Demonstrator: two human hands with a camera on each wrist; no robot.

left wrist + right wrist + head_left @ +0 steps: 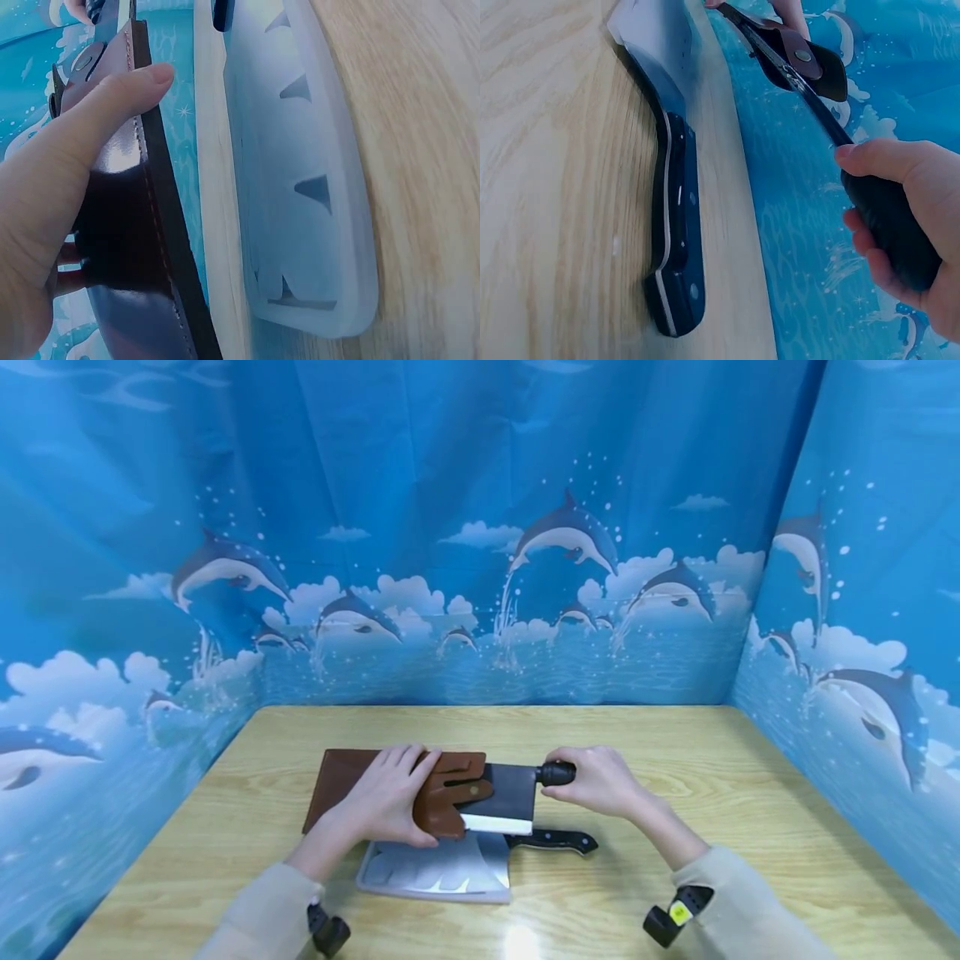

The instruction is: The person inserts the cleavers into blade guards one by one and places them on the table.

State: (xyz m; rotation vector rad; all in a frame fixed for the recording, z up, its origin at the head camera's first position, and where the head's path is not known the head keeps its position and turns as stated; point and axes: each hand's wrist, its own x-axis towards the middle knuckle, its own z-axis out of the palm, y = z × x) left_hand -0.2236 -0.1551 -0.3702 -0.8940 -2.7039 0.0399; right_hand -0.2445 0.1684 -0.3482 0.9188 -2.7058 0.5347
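My left hand point(386, 802) grips a brown leather sheath point(337, 777), its thumb on the near edge and its fingers over the far side. Out of the sheath's right end sticks a cleaver point(510, 789) with a dark blade and a bright edge; the rest of the blade is hidden in the leather. My right hand point(596, 781) holds the cleaver by its black handle point(892, 225). In the left wrist view, the stitched sheath point(120, 232) is raised off the table. A snap strap point(468, 792) lies across the blade near the opening.
Nearer me on the wooden table point(660, 877) lies a second knife, with a riveted black handle point(681, 232) and its broad blade in a translucent whitish cover point(435, 870). Blue dolphin-print curtains point(420, 527) stand behind the table and along its sides.
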